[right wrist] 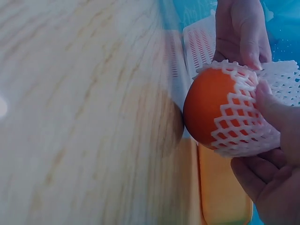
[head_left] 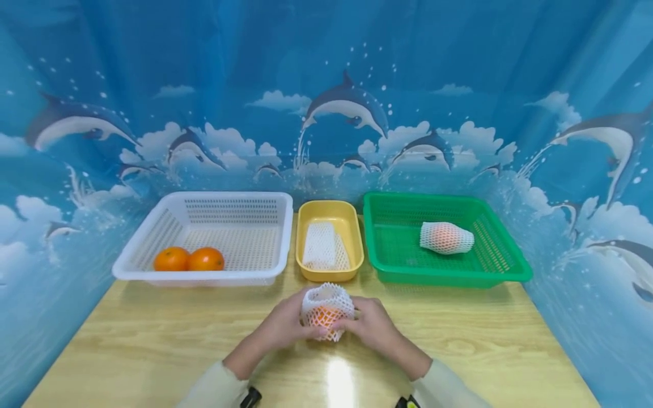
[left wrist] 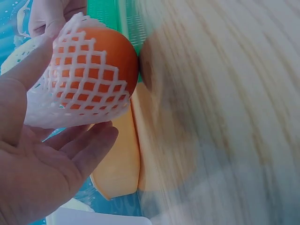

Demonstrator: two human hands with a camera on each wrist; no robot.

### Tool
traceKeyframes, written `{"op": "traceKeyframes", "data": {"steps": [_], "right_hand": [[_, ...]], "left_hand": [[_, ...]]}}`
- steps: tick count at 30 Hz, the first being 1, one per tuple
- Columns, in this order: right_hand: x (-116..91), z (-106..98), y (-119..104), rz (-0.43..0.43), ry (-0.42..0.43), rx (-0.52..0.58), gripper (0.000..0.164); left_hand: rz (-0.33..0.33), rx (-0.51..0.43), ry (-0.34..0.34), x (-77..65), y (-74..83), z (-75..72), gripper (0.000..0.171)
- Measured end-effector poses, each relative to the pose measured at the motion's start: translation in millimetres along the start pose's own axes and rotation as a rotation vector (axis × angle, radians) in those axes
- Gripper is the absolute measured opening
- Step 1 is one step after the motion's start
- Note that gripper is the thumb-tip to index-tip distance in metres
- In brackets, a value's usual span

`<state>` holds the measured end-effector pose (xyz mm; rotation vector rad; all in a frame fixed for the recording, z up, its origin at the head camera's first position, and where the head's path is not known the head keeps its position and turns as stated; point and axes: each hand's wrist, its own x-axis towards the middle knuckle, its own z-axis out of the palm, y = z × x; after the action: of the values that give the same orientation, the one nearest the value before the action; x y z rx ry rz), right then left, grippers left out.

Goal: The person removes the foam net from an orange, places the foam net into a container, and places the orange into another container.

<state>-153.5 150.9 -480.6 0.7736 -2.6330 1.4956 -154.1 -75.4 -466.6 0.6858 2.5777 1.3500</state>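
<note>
At the table's front middle, an orange (right wrist: 204, 108) sits partly inside a white foam fruit net (head_left: 327, 294). Its bare lower end meets the tabletop in both wrist views, while the net's loose end stands open above it. My left hand (head_left: 285, 323) grips the net from the left, thumb across the front and fingers behind. From the other side my right hand (head_left: 374, 326) holds it the same way, its thumb (right wrist: 272, 105) pressing the mesh. Just beyond the hands, a yellow tray (head_left: 330, 275) contains flat foam nets (head_left: 320, 243).
A white basket (head_left: 255, 274) at back left holds two oranges (head_left: 189, 260). At back right, a green basket (head_left: 449, 276) holds a netted fruit (head_left: 446, 237) lying on its side. A dolphin-print curtain (head_left: 326, 68) encloses the wooden table (head_left: 484, 351) at the back and sides.
</note>
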Motion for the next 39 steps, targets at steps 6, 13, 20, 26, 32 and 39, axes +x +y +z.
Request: {"op": "traceKeyframes", "data": {"steps": [6,13,20,26,32,39], "right_hand": [[1.7,-2.8,-2.5,0.004,0.059,0.053,0.031],[2.5,-0.7,0.5,0.06,-0.064,0.014,0.084],[3.0,2.9,2.5,0.057,-0.132,0.013,0.089],[3.6,3.9,2.5,0.064,-0.147,0.017,0.075],[3.2,4.8,1.5,0.09,-0.159,0.03,0.074],[4.0,3.1,1.7,0.064,-0.149,0.014,0.066]], "left_hand": [[-0.009,0.036,-0.004,5.1,3.1,0.0,0.064],[-0.031,0.052,0.009,3.9,3.7,-1.8,0.062],[-0.043,0.07,0.029,1.8,5.3,-5.5,0.058],[-0.05,0.119,0.06,-0.3,7.4,-9.1,0.045],[-0.05,0.123,0.093,-1.8,6.9,-10.9,0.026],[-0.007,0.127,0.113,-1.7,4.3,-9.3,0.035]]}}
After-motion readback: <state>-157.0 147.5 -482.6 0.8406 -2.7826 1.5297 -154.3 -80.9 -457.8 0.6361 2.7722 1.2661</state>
